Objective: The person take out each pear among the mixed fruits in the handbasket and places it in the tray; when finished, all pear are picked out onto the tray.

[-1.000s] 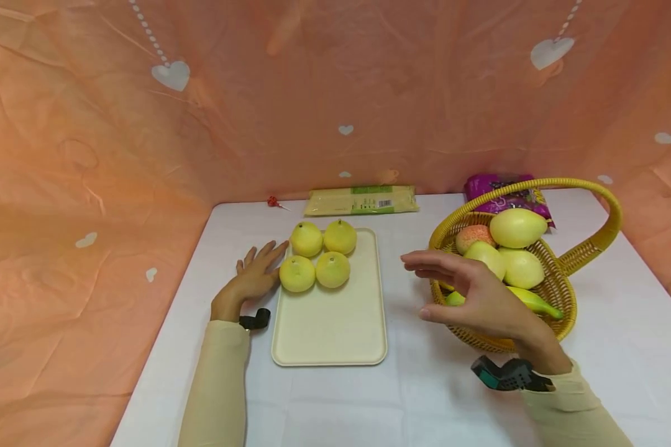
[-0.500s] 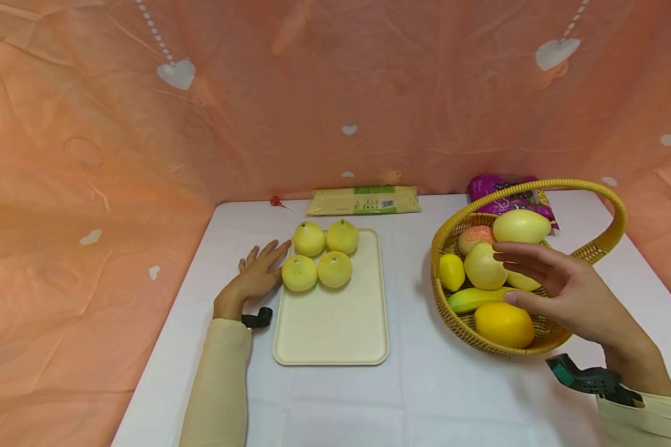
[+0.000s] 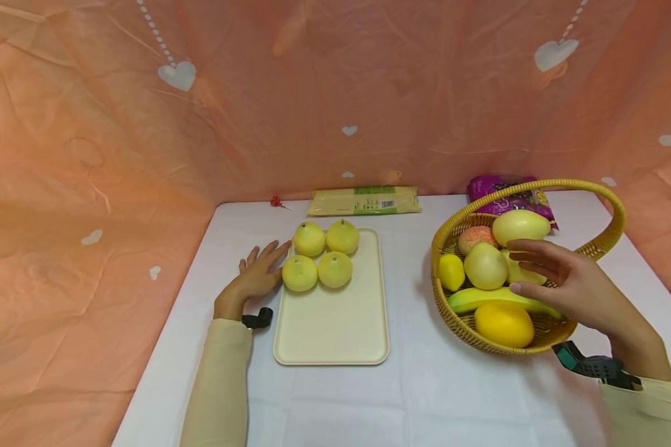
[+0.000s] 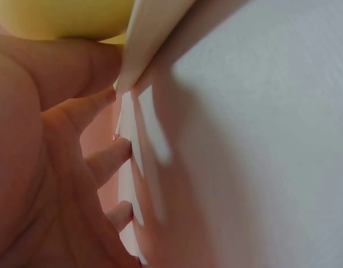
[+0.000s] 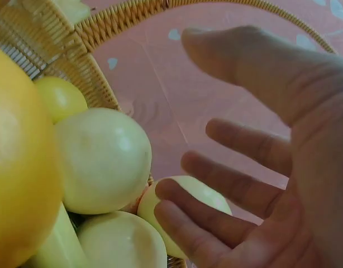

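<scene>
Closest to me, the white tabletop point(image 3: 341, 403) runs up to the near edge of the cream tray point(image 3: 331, 329), with my pale sleeves point(image 3: 217, 379) on either side. Right of the tray stands a yellow wicker basket point(image 3: 457, 326); its near part holds a plump orange-yellow fruit point(image 3: 504, 325) and, just behind, a banana point(image 3: 481, 298). My right hand point(image 3: 578, 282) hovers over the basket's side farther from the tray, fingers gently bent, thumb wide apart, holding nothing. My left hand point(image 3: 256, 273) is at the tray's left rim, fingers spread, grasping nothing. On the tray's far left part sit four round yellow fruits point(image 3: 299, 273), bunched two by two. Deeper in the basket, I see a lemon point(image 3: 451, 272) on the tray's side, two round pale green fruits point(image 3: 485, 267), a reddish fruit point(image 3: 475, 238) and a pale oval fruit point(image 3: 520, 227). Beyond the tray lie a red lollipop point(image 3: 276, 201) and a flat beige-and-green packet point(image 3: 363, 202); beyond it to the right, behind the basket, a purple bag point(image 3: 517, 202). Farthest from the tray hangs a salmon backdrop point(image 3: 313, 93) with white hearts
</scene>
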A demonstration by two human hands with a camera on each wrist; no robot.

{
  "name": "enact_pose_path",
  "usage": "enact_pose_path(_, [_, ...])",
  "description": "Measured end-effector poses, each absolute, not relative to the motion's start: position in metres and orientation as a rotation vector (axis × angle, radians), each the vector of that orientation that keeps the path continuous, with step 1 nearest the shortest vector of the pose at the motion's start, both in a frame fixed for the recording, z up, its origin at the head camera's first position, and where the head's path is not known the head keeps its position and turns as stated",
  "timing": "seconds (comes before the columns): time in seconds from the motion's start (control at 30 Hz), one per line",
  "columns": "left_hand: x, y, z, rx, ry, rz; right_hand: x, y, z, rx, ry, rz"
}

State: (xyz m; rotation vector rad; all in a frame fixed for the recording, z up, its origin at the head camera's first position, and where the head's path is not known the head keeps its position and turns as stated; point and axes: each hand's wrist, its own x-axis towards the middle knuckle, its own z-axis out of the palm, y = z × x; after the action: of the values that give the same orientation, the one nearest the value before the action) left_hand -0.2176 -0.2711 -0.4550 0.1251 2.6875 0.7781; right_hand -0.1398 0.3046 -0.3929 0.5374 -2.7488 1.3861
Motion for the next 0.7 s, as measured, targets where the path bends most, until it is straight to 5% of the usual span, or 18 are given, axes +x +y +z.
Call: enact_pose_path(0.7, [-0.216,-0.271,-0.455,0.124,2.682,0.806,-0.17,0.271,-0.392,0.487,-3.015,0.874])
